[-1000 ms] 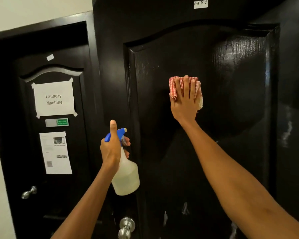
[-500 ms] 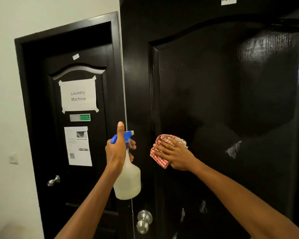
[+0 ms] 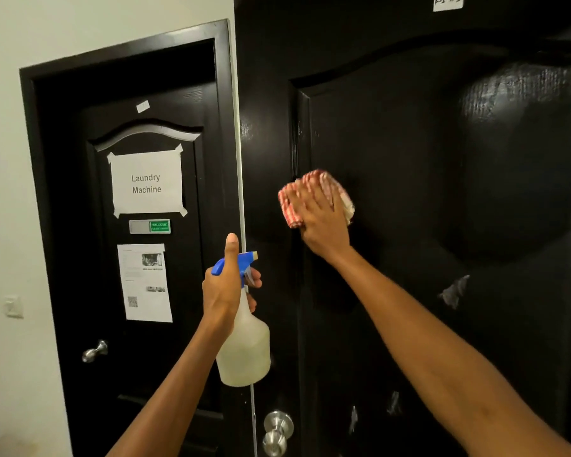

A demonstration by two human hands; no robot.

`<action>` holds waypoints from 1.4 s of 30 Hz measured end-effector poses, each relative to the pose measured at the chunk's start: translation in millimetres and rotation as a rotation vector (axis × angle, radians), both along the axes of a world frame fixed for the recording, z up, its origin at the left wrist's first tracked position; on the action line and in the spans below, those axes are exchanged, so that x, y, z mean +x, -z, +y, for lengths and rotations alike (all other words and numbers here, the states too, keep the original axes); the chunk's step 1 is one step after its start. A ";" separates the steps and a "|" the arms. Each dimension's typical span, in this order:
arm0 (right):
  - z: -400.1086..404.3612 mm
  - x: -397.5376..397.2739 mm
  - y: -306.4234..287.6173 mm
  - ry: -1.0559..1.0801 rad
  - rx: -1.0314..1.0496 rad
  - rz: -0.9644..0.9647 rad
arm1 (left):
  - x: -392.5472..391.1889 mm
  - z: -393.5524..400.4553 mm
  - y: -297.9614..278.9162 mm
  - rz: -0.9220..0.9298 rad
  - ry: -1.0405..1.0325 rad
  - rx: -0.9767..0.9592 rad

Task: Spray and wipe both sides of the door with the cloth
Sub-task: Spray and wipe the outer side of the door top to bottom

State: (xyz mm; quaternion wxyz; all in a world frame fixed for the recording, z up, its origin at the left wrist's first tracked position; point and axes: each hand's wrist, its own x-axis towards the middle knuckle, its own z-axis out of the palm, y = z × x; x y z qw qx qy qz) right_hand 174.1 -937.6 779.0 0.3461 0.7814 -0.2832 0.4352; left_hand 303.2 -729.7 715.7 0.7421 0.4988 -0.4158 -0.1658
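Observation:
A glossy black panelled door (image 3: 426, 159) fills the right of the view, standing open with its edge toward me. My right hand (image 3: 320, 222) presses a red-and-white checked cloth (image 3: 314, 184) flat against the panel's left side at mid height; the hand and cloth are motion-blurred. My left hand (image 3: 226, 285) grips the neck of a translucent spray bottle (image 3: 244, 344) with a blue trigger head, thumb up, nozzle pointing right toward the door's edge. The bottle hangs clear of the door.
A silver round knob (image 3: 277, 430) sits low on the door's edge. Behind to the left is a second black door (image 3: 80, 225) with a "Laundry Machine" sign (image 3: 146, 183), a printed sheet and a lever handle (image 3: 94, 351). White wall lies further left.
My right hand swept the cloth from high on the panel down and left, then back up slightly along the panel's left side. The bottle hand barely moved; my view shifted left.

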 end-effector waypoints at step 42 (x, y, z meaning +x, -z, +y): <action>-8.3 26.3 148.2 0.009 -0.088 0.601 | 53.5 19.8 70.9 0.013 -0.049 0.127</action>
